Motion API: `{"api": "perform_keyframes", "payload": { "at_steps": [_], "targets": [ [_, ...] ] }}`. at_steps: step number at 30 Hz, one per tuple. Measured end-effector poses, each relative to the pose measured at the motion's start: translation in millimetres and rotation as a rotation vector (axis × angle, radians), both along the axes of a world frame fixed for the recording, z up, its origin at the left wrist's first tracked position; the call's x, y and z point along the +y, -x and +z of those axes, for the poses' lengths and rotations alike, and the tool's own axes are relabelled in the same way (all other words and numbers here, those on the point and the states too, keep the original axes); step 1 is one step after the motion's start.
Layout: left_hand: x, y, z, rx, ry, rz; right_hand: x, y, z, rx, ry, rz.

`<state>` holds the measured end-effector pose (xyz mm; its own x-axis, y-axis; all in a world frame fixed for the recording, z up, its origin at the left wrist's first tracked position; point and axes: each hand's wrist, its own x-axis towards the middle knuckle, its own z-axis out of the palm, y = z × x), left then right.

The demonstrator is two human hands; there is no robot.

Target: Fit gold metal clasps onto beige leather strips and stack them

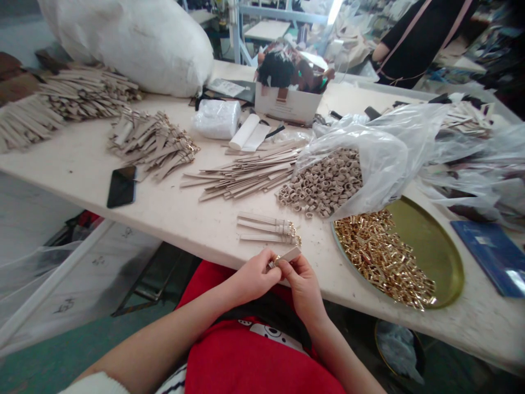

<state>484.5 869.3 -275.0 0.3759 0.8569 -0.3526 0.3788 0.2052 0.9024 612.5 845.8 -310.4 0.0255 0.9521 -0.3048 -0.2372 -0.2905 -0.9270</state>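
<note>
At the table's front edge, my left hand (259, 275) and my right hand (302, 278) meet, fingers closed around one short beige strap (291, 253). A small shiny metal piece, seemingly a buckle (275, 261), shows between the fingertips; its exact shape is partly hidden. Just beyond my hands lie a few beige straps with gold buckles (268, 230), side by side with their metal ends to the right. To the right, a round tray (441, 262) holds a heap of gold buckles (381, 257). Small beige loops (328, 183) spill from a clear plastic bag (385, 142).
Loose beige strips (250, 174) lie mid-table, with bundled straps (153, 142) farther left. A phone (122, 186) rests near the front edge. Behind are a white box (287, 104), a plastic-wrapped roll (217, 119) and a large white sack (139, 44). Another person (422, 41) stands at back right.
</note>
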Motion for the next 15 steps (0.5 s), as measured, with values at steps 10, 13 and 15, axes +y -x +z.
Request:
{"api": "perform_keyframes", "payload": {
  "at_steps": [10, 13, 15],
  "targets": [
    [-0.8, -2.2, -5.2, -0.167, 0.244, -0.003, 3.1, -6.0, -1.9, 0.216, 0.154, 0.025],
    [-4.2, -2.4, -9.9, -0.097, 0.205, 0.020, -0.1, -8.1, -2.3, -0.020, 0.045, 0.028],
    [-6.4, -1.8, -12.5, -0.045, 0.138, 0.019, -2.6, -11.8, -2.7, -0.224, -0.059, 0.047]
  ]
}}
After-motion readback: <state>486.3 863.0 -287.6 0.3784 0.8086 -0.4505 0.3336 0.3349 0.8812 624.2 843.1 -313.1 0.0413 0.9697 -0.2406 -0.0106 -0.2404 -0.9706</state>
